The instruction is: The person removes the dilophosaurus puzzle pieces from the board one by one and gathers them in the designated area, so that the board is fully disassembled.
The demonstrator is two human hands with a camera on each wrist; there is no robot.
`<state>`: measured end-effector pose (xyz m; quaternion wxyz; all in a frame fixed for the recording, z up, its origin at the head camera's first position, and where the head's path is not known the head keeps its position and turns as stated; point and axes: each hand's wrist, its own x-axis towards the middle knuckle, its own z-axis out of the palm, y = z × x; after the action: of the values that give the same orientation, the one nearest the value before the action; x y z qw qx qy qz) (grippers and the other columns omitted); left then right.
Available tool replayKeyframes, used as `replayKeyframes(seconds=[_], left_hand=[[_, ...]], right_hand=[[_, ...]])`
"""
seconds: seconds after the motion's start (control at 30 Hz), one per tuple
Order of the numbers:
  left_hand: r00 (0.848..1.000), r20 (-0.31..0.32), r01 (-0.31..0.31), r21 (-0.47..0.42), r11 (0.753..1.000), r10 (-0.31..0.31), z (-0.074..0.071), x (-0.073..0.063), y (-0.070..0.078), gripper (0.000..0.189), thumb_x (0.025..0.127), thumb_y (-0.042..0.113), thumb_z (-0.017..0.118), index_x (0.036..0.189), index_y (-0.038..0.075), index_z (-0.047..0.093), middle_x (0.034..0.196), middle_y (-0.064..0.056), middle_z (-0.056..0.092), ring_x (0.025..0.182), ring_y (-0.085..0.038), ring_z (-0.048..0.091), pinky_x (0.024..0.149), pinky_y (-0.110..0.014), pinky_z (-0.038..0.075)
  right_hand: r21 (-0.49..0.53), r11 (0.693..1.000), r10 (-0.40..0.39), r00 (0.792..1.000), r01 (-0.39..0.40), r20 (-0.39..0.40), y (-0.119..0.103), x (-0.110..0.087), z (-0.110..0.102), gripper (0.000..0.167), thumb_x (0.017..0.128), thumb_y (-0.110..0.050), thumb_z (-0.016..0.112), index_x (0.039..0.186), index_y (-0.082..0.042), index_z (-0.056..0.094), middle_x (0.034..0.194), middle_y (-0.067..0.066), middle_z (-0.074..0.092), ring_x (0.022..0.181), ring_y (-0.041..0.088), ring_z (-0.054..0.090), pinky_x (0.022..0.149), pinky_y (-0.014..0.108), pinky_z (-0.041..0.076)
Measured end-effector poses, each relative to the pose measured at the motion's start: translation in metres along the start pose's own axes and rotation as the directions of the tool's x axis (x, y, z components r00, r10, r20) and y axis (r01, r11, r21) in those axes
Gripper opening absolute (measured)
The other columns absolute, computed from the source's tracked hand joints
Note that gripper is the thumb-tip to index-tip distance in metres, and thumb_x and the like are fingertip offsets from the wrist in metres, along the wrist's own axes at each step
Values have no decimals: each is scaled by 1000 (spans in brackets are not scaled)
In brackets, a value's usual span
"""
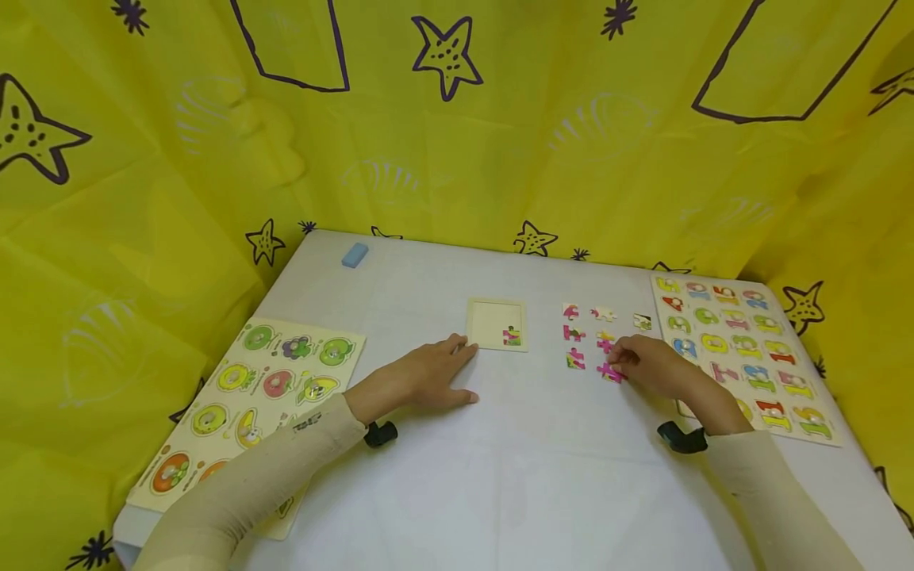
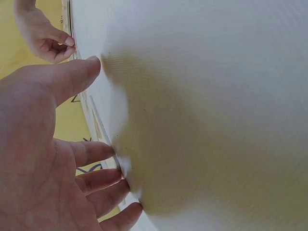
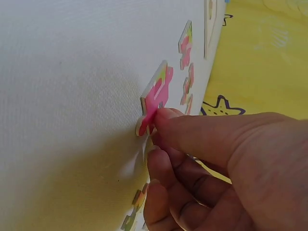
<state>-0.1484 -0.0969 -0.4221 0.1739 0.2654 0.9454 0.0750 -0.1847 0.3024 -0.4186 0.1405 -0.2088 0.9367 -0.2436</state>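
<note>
A small square puzzle tray [image 1: 497,301] lies mid-table, with one jigsaw piece [image 1: 512,336] in its lower right corner. My left hand [image 1: 435,377] rests beside it, fingers extended and fingertips right at the tray's lower left corner. In the left wrist view the left hand [image 2: 43,139] has its thumb spread from the fingers. My right hand [image 1: 646,365] pinches a pink jigsaw piece [image 3: 155,98] at its edge between thumb and fingers, close over the table. Around it lie several loose pieces, among them a pink one with green [image 1: 575,359] and a darker one [image 1: 642,322].
On the left lies a fruit-and-vegetable peg board [image 1: 343,381]; on the right, a number board [image 1: 703,349] reaches close to my right wrist. A blue block [image 1: 355,254] sits near the back left edge. A yellow patterned cloth [image 1: 443,159] hangs behind the white table [image 1: 493,492].
</note>
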Motion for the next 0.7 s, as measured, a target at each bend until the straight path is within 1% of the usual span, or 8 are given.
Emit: replayKeyframes(seconds=[0.1,0.2,0.3,0.4,0.53,0.6,0.7], left_hand=[[1000,-1,-1,0,1000,1,0,0,0,87,101,62,60,168,14,31,170,-11,33,148,-35,48,123,-46,40],[1000,-5,-3,0,1000,3,0,0,-1,87,101,62,60,167,14,31,170,-11,33,147,-35,49,122,-46,41],[1000,-9,-3,-2,1000,3,0,-1,-1,87,100,62,60,167,14,31,169,-11,34,146,-35,50,121,-46,41],[1000,-8,-3,-8,1000,3,-1,-1,-1,87,100,62,61,168,14,31,170,-11,33,146,-36,49,122,-46,41],[1000,-3,-5,-11,1000,5,-1,0,-1,87,100,62,61,168,15,31,170,-11,33,148,-36,48,123,-47,39],[1000,-2,-4,-15,1000,4,0,0,-1,87,100,61,61,168,15,31,170,-11,33,148,-37,47,123,-47,39],[1000,4,-3,-12,1000,3,0,1,-1,88,100,62,61,168,15,30,171,-12,32,149,-37,46,124,-48,38]], right_hand=[[10,1000,17,1000,-17,10,-2,1,1,6,102,-6,67,106,-2,69,96,4,69,90,19,60,84,40,54],[-1,1000,6,1000,-6,7,-5,2,1,5,102,-5,67,106,-2,68,96,4,69,89,20,59,83,41,54],[-17,1000,-9,1000,9,4,-8,4,-1,7,102,-8,68,106,-3,68,95,3,68,88,20,57,81,38,53],[-20,1000,-13,1000,13,5,-12,7,-4,11,103,-13,69,108,-3,69,95,3,67,88,19,56,78,35,52],[-8,999,-35,999,35,-2,-23,14,-10,15,103,-13,68,112,-2,70,97,4,67,90,20,57,76,34,52],[-1,998,-57,998,57,-10,-30,19,-11,15,103,-10,68,114,0,70,99,6,69,92,22,59,79,36,53],[6,997,-73,997,73,-18,-41,30,-6,17,103,-9,67,117,1,69,105,9,69,97,25,62,83,38,55]])
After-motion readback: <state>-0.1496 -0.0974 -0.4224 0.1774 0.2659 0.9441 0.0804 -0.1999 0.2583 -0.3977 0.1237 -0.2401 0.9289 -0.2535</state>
